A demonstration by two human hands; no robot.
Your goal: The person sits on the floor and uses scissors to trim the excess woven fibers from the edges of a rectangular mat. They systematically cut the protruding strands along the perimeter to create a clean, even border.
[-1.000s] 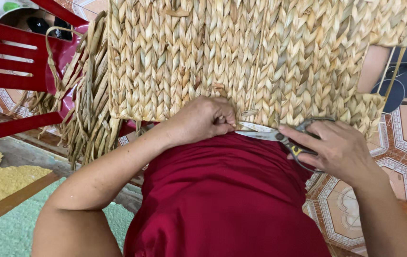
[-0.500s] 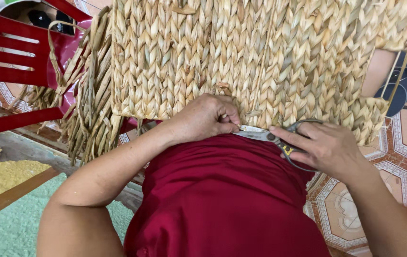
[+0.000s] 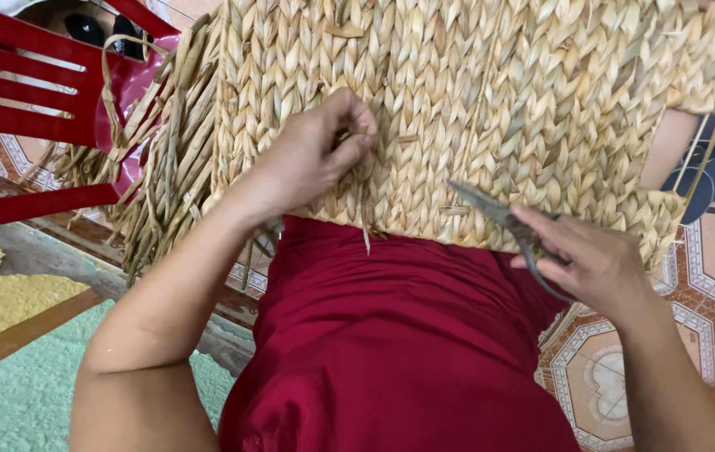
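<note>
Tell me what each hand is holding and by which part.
The left hand pinches a loose straw strand on the woven mat at its upper end. The right hand grips scissors by the handles, blades toward the mat.

A single head-worn camera looks steeply down from the person's own eye level onto the lap, close enough that the woven straw mat (image 3: 458,109) fills the upper frame. Both forearms enter from the bottom edge, and tiled floor (image 3: 709,276) shows at the right margin.
</note>
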